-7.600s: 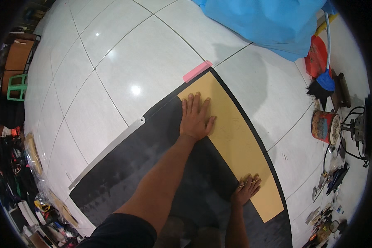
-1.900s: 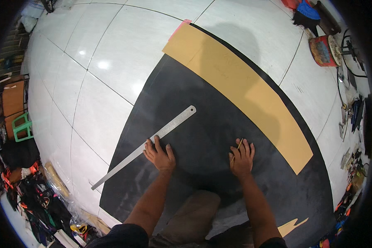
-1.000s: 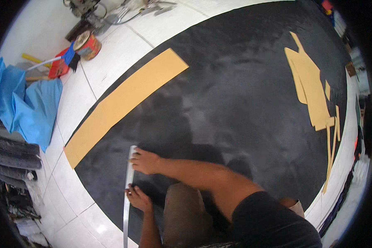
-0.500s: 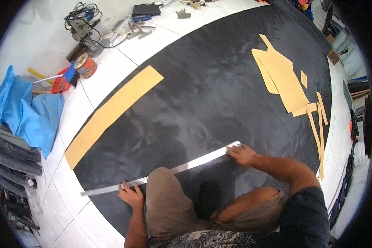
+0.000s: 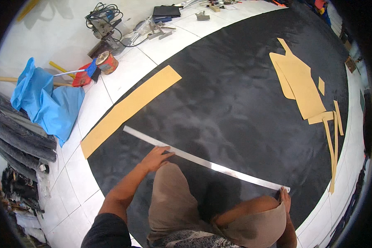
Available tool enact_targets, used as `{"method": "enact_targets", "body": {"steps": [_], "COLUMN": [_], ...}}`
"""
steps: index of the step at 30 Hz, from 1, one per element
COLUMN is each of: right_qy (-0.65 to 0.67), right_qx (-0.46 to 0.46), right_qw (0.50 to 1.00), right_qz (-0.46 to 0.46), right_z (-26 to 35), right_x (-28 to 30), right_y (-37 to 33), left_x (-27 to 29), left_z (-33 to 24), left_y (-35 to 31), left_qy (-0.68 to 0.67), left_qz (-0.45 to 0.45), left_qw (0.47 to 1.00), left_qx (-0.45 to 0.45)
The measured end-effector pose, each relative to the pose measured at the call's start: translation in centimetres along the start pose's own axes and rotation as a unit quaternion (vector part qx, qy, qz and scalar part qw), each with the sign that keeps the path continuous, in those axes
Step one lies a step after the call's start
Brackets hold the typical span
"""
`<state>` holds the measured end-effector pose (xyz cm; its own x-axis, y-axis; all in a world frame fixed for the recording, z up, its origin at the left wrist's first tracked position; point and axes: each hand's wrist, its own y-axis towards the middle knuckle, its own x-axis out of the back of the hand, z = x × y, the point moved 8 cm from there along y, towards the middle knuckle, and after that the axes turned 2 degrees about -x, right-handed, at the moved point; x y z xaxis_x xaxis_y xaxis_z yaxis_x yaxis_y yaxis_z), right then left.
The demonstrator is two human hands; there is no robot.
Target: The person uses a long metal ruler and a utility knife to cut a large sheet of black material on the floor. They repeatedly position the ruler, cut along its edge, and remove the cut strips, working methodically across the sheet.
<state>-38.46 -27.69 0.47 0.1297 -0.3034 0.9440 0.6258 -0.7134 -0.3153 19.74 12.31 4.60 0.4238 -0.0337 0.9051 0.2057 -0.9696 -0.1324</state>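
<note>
A long metal ruler (image 5: 213, 166) lies slanted across a large black sheet (image 5: 219, 99) in front of my knees, its left end farther away than its right. My left hand (image 5: 156, 158) rests at the ruler's near edge, left of its middle, with fingers stretched and apart. At the ruler's right end my right hand (image 5: 285, 199) grips the tip; my knee partly covers that wrist and forearm. A long tan pattern strip (image 5: 130, 109) lies along the sheet's left edge. Several tan pattern pieces (image 5: 304, 84) lie overlapping and scattered on the right side.
On the white tiled floor (image 5: 138, 68) at left stand a rusty red can (image 5: 107, 63), a red dustpan (image 5: 82, 77) with a blue brush, and a blue plastic bag (image 5: 49, 105). Dark rolls (image 5: 20, 136) are stacked beyond. A corded machine (image 5: 103, 27) and metal tools sit at the back.
The ruler has swung round: its left end moved away from me, its right end came nearer. Both hands moved with it, the right hand down beside my knee. The view has shifted.
</note>
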Motion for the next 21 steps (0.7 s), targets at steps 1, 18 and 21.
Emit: {"method": "enact_targets", "body": {"steps": [1,18,21], "right_qy": [0.012,0.014,-0.009], "right_qx": [-0.017,-0.197,-0.162], "right_qw": [1.0,0.963,0.969], "right_qz": [0.001,-0.182,-0.188], "right_z": [0.0,-4.1,-1.2], "right_x": [-0.4,-6.1,-5.3], "right_y": [-0.7,-9.1,-7.1], "left_x": [0.1,0.5,1.3], "left_z": [0.3,-2.5,1.1], "left_y": [1.0,26.4,28.8], "left_qy": [0.009,-0.027,-0.025], "left_qz": [0.005,-0.1,-0.1], "left_qw": [1.0,0.988,0.993], "left_qx": [-0.015,-0.114,-0.056]}}
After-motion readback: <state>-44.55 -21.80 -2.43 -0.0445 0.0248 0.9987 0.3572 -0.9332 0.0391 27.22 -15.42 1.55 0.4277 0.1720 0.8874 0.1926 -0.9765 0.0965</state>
